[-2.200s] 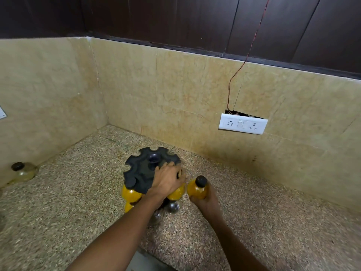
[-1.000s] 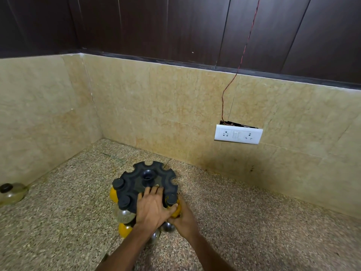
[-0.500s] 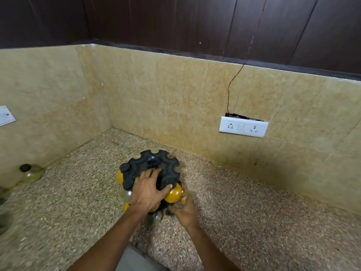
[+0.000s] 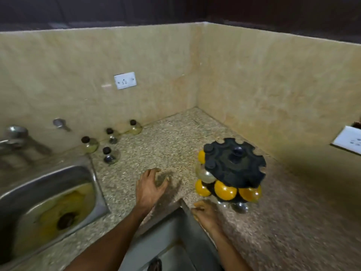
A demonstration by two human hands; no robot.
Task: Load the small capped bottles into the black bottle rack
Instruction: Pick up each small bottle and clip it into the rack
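reaching empty with spread fingers, the left hand [image 4: 151, 185] heads toward four loose capped bottles [image 4: 111, 155] at ten o'clock by the sink [image 4: 93, 173], the right hand [image 4: 207, 213] rests open below the half-filled black rack [image 4: 234, 163], so next comes grasping one.

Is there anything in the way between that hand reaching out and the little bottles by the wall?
Nothing visible. The left hand is open over bare countertop, and the nearest loose bottle stands beyond it toward the wall. The sink lies off to the side, and the black rack stands on the other side.
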